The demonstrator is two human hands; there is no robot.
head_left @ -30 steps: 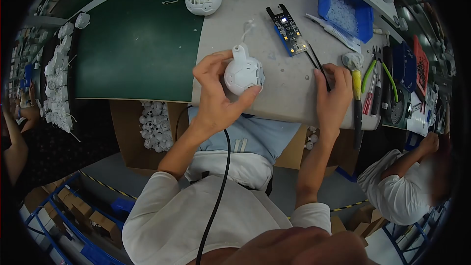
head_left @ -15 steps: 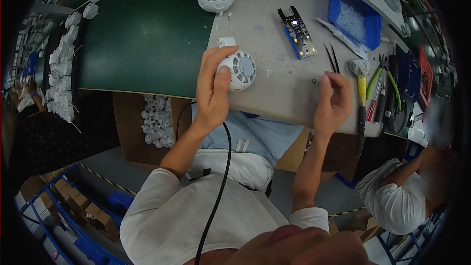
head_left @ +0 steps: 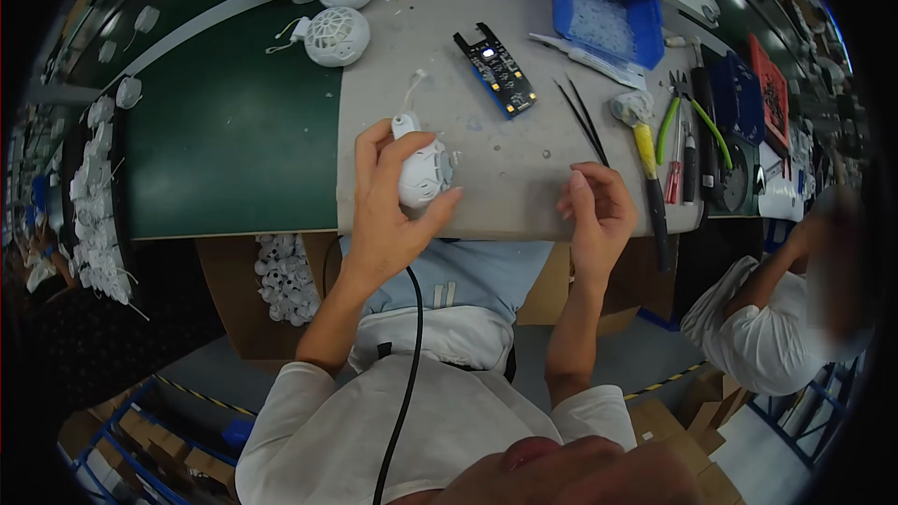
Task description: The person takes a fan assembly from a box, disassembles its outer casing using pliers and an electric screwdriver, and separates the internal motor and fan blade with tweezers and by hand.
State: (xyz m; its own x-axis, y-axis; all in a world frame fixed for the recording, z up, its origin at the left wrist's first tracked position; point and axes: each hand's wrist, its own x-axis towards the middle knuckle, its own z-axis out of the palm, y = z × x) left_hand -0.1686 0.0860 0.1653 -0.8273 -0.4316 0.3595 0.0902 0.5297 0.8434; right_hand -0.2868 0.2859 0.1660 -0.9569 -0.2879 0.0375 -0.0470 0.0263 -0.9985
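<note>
My left hand [head_left: 388, 210] is closed around a white round vented housing [head_left: 421, 177], which looks like a small fan head. A thin white wire [head_left: 414, 86] lies just beyond its neck. The housing is tilted on its side near the table's front edge, its vented face partly turned away. My right hand [head_left: 599, 215] hovers at the front edge with loosely curled fingers, thumb apart and nothing visible in it. Nearest to it are black tweezers [head_left: 584, 122]. Farther back lies a black circuit board [head_left: 497, 71] with a lit spot and a blue underside.
Two white lattice housings [head_left: 337, 36] stand at the back left. A blue bin [head_left: 652, 33] of small clear parts, a white tube [head_left: 589, 61], a yellow-necked hammer [head_left: 647, 151] and green-handled pliers [head_left: 668, 131] are on the right. Below is a carton [head_left: 224, 295] of white parts. Another person [head_left: 758, 327] sits at right.
The housing has been turned in my left hand, its round vented face swinging from facing up toward the right. My right hand stays near the front edge. The whole view has shifted.
</note>
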